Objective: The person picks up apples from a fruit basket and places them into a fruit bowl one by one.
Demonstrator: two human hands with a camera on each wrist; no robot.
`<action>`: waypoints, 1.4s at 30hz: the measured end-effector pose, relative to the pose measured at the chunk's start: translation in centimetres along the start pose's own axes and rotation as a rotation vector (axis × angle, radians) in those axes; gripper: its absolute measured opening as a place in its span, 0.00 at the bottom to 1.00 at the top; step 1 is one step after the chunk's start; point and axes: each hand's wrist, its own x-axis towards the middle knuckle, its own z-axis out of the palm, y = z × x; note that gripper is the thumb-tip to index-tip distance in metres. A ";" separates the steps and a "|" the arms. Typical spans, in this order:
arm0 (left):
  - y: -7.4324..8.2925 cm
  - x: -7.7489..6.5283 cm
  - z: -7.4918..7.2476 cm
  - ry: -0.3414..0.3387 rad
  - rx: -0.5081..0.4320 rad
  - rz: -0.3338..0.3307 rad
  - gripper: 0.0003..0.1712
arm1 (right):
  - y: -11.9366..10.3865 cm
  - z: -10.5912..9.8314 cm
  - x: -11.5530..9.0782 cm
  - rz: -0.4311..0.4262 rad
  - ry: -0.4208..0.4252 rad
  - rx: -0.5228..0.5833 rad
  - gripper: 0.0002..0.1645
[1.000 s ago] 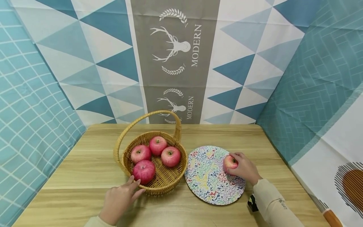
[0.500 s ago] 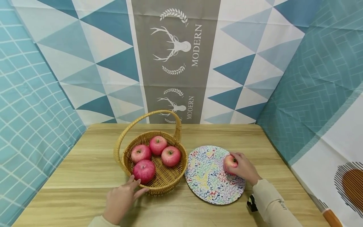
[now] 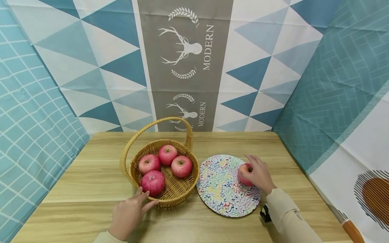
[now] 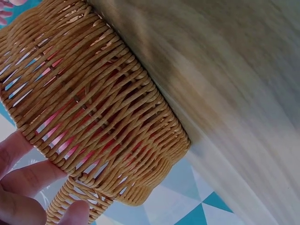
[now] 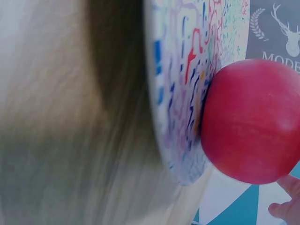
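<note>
A wicker basket (image 3: 171, 203) with a tall arched handle stands left of centre, holding several red apples. My left hand (image 3: 126, 216) rests its fingertips on the basket's front rim, beside the nearest apple (image 3: 153, 183); the left wrist view shows fingers (image 4: 35, 177) at that rim. To the right lies a round board (image 3: 218, 189) with a multicoloured squiggle pattern. One red apple (image 3: 244, 175) sits on its right side. My right hand (image 3: 260, 173) is over this apple, fingers extended past it and thumb across its top. In the right wrist view the apple (image 5: 253, 122) touches the board, fingertips close by.
A wooden table (image 3: 100, 175) carries everything. Patterned cloths (image 3: 182, 67) rise behind it and on both sides. A small black object (image 3: 265, 213) is by the right sleeve (image 3: 288, 212), at the table's front right.
My right fingers have loosened and lifted away from the apple on the board. The apple looks slightly turned. My left hand stays at the basket rim.
</note>
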 end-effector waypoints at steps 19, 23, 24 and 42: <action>-0.2 0.0 0.4 0.010 0.003 0.038 0.45 | -2.4 -1.7 1.7 -0.046 0.069 0.080 0.40; -0.2 0.0 0.4 0.012 0.006 0.038 0.46 | -2.9 -1.7 1.9 -0.059 0.061 0.086 0.40; -0.2 -0.1 0.4 0.012 0.003 0.036 0.46 | -3.1 -1.6 1.9 -0.063 0.060 0.086 0.40; -0.1 -0.5 0.6 0.047 -0.045 0.012 0.45 | -6.4 0.5 3.1 -0.209 0.051 0.135 0.38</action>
